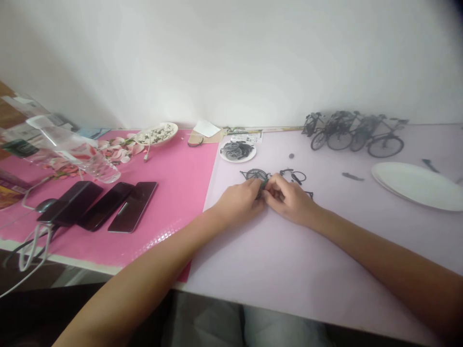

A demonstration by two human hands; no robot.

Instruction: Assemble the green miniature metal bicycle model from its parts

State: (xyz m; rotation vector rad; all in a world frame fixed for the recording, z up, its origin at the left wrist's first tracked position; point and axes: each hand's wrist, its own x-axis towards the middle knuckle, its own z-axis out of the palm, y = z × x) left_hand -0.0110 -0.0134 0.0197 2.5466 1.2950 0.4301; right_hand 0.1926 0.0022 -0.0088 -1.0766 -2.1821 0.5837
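Observation:
My left hand (241, 198) and my right hand (288, 198) meet at the middle of the pale table, fingertips pinched together on a small dark model bicycle part (264, 184). Most of that part is hidden by the fingers. A thin black wheel with a frame piece (256, 173) shows just beyond my left hand; whether it joins the held part I cannot tell. Past my right hand lie loose black bicycle parts (297, 177), with a ring and a handlebar-like piece among them. A white dish (223, 155) of black wheels and small parts stands farther back.
Several model bicycles (385, 145) stand at the back right, near white oval plates (419, 185) and loose black pieces (352, 177). On the pink mat to the left are phones (133, 207), a clear plastic bottle (75, 149), cables, artificial flowers and a bowl (171, 139) of pale bits.

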